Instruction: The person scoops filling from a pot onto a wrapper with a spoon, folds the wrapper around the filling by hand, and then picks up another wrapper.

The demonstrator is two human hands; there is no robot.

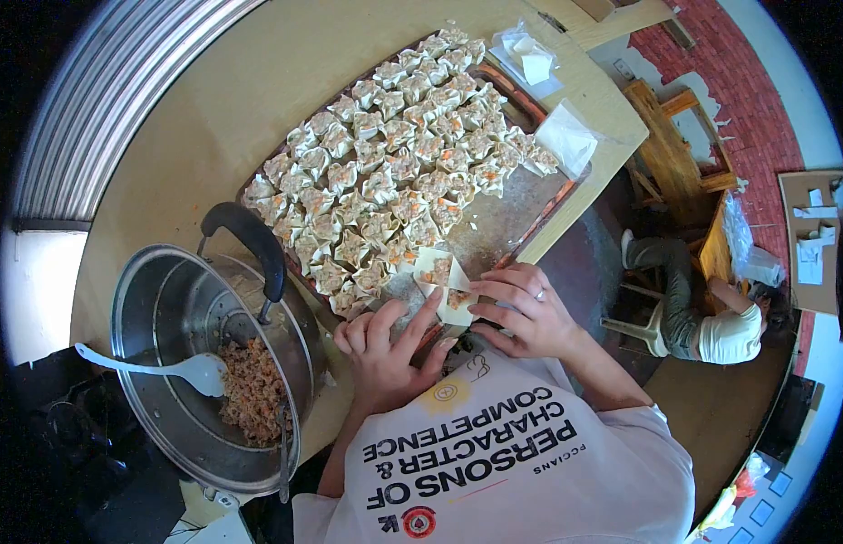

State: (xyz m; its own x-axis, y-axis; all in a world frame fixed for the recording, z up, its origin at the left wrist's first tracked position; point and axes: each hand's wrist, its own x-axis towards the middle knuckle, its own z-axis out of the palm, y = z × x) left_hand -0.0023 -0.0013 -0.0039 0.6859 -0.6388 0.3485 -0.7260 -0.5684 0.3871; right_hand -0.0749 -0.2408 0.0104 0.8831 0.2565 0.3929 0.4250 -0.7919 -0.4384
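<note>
My left hand [385,344] and my right hand [521,313] meet at the near edge of a metal tray [512,222]. Together they pinch a square dumpling wrapper [455,304] with a dab of meat filling in its middle. The left fingers press it from the left, and the right fingers, one with a ring, hold its right corner. A second filled wrapper [435,268] lies just beyond it on the tray. Several rows of finished open-topped dumplings [394,172] cover most of the tray.
A steel pot [181,308] at my left holds minced filling [253,390] and a white spoon [181,367]; its black handle [253,240] arches over the rim. Plastic packets [566,136] lie at the table's far right. Another person [711,322] sits below, right of the table.
</note>
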